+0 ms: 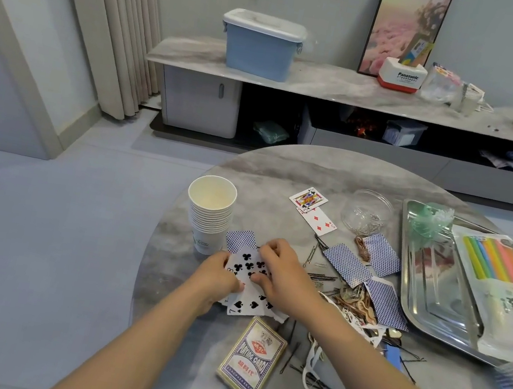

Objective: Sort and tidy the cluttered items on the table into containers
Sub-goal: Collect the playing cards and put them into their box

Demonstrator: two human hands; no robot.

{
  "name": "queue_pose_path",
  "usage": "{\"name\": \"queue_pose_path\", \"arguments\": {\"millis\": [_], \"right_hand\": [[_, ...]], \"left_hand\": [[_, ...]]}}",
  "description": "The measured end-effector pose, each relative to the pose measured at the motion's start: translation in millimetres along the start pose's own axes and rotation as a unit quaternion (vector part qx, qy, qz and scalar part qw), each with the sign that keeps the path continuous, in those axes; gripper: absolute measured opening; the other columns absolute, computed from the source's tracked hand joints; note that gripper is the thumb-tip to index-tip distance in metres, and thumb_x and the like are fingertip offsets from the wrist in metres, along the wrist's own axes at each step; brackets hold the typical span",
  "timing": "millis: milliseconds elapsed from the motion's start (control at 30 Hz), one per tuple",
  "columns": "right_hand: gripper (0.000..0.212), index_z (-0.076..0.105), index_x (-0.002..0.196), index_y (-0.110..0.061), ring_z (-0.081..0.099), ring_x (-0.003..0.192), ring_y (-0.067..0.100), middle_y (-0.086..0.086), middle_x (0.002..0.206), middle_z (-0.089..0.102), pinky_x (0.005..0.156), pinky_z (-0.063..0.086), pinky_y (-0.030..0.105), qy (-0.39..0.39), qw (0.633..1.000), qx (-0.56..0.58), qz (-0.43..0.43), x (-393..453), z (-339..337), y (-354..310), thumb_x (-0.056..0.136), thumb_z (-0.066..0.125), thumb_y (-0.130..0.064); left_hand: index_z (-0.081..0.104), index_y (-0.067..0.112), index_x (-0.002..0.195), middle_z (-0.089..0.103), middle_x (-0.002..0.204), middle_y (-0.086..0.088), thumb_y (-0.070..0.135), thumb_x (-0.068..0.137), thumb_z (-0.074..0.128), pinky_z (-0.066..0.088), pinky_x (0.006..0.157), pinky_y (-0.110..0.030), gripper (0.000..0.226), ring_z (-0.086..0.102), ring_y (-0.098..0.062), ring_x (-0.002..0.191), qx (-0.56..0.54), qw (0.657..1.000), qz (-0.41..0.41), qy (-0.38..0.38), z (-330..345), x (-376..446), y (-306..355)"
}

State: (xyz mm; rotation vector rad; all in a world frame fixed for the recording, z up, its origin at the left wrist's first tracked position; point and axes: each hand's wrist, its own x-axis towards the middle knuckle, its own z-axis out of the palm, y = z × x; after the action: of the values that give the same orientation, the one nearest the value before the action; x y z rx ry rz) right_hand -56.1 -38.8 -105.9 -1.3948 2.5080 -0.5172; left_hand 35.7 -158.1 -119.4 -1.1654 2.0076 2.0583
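Observation:
On the round marble table [286,172] both my hands work a small pile of playing cards [247,266] with clubs and spades face up. My left hand [219,278] grips the pile's left edge. My right hand [282,276] lies over its right side, fingers curled onto the cards. A card box [252,358] lies just in front of the pile. More cards are scattered to the right: two face up [314,209] and several face down [368,269]. Hairpins, paper clips and floss picks [352,305] are strewn among them.
A stack of paper cups [209,210] stands left of the cards. A clear jar with paper clips [366,212] sits at the back. A steel tray [419,291] on the right holds a pack of coloured straws [500,282]. A low cabinet with a blue bin [261,44] stands beyond.

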Motion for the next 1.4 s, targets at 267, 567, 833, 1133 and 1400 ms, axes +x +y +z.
{"name": "queue_pose_path", "arguments": {"millis": [267,567,833,1133,1400], "right_hand": [[0.042,0.035,0.127,-0.021,0.056,0.104,0.026,0.002,0.124,0.055,0.071,0.039,0.033,-0.006,0.997,-0.027,-0.067,-0.2,0.4,-32.1,0.091,0.055,-0.023],[0.050,0.050,0.126,-0.020,0.050,0.113,0.018,0.002,0.123,0.052,0.094,0.043,0.035,0.011,0.996,0.079,-0.035,3.5,33.6,-22.2,0.080,0.069,-0.024],[0.062,0.027,0.139,-0.015,0.039,0.125,0.015,0.004,0.138,0.035,0.103,0.029,0.017,-0.080,0.983,0.165,-0.011,2.3,38.1,-23.9,0.086,0.057,-0.006],[0.039,0.043,0.120,-0.014,0.052,0.113,0.023,0.004,0.114,0.053,0.081,0.044,0.022,0.020,0.886,0.435,0.161,20.8,31.2,-22.3,0.086,0.042,0.006],[0.078,0.050,0.115,-0.005,0.056,0.108,0.031,0.013,0.117,0.054,0.077,0.046,0.034,0.045,0.947,0.038,0.315,49.0,31.2,-7.7,0.065,0.075,-0.059]], "left_hand": [[0.050,0.028,0.100,0.068,0.098,-0.003,-0.001,0.087,0.060,0.056,0.076,-0.038,0.033,0.066,-0.020,0.087,0.007,0.989,0.138,0.050,-35.8,-29.6,-27.2],[0.045,0.026,0.104,0.056,0.108,-0.002,-0.003,0.075,0.073,0.050,0.090,-0.031,0.049,0.058,-0.015,0.097,0.017,0.981,0.186,0.048,-39.9,-27.3,-43.1],[0.037,0.027,0.116,0.055,0.107,0.002,-0.002,0.085,0.062,0.047,0.072,-0.009,0.049,0.057,-0.008,0.093,0.020,0.983,0.178,0.042,-35.4,-25.5,-45.9],[0.042,0.019,0.105,0.056,0.100,0.000,0.002,0.093,0.050,0.044,0.076,-0.016,0.023,0.055,-0.015,0.092,0.087,0.972,0.193,0.098,-30.9,-22.7,-47.2],[0.044,0.019,0.106,0.058,0.096,0.002,0.004,0.092,0.053,0.048,0.080,-0.032,0.022,0.056,-0.017,0.088,0.029,0.972,0.133,0.190,-33.9,-22.2,-40.8]]}}
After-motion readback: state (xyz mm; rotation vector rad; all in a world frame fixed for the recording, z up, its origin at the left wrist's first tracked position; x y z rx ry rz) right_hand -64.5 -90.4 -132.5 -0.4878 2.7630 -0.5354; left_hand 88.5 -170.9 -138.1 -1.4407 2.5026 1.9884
